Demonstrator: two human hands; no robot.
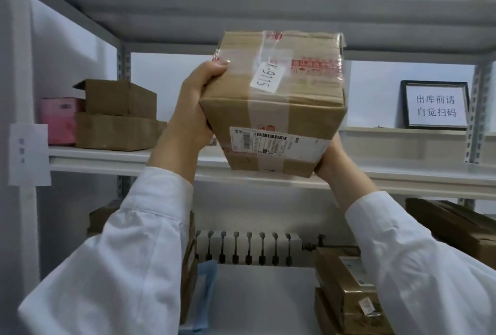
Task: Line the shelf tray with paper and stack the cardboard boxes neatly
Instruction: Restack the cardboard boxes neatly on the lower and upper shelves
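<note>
Cardboard box (271, 104) in the air: we are holding it tilted in front of the middle shelf (171, 157), clear of its surface. Our left hand (193, 109) is gripping its left side with the thumb curled over the top edge, and our right hand (335, 163) is cupping the lower right corner from beneath. We are judging this as the placing step, so we are aiming to level the box first, then set it down square beside the stacked boxes (118, 131) at the left, edges aligned
</note>
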